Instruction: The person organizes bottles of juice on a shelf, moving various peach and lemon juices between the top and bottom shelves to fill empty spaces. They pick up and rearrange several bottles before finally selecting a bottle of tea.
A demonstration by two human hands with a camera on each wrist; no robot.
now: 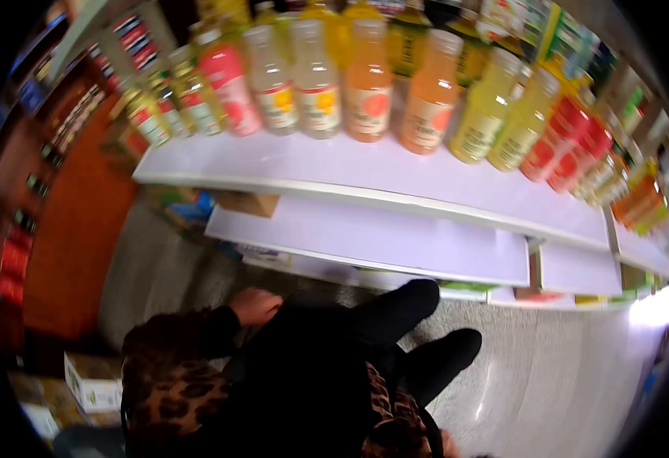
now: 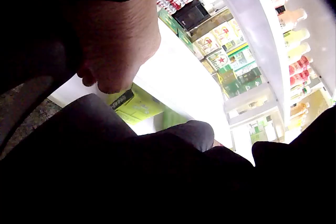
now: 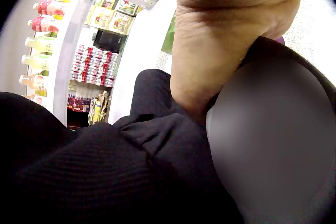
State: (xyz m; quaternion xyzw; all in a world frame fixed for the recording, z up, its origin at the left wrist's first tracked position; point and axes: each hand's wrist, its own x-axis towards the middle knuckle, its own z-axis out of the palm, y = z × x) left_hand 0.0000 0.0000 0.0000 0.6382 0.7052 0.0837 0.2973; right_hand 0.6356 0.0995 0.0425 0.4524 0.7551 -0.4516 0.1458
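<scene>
My left hand [image 1: 255, 306] rests by the dark-clothed left knee, below the lower shelf in the head view. Its fingers are loosely bent in the left wrist view, and nothing shows in them. Behind that hand is a yellow-green package [image 2: 139, 106] on a low shelf. Only a sliver of my right hand [image 1: 449, 444] shows at the bottom edge of the head view. In the right wrist view the wrist and heel of the right hand [image 3: 226, 29] fill the upper right, above black trousers [image 3: 173, 145]. Its fingers are out of view.
Juice bottles [image 1: 369, 84] stand in a row on the white upper shelf [image 1: 311, 164]. Beneath it sits a lower shelf [image 1: 365, 237] with a cardboard box [image 1: 247, 202] at its left end. A reddish-brown counter [image 1: 83, 252] and a white carton [image 1: 94, 385] are at left.
</scene>
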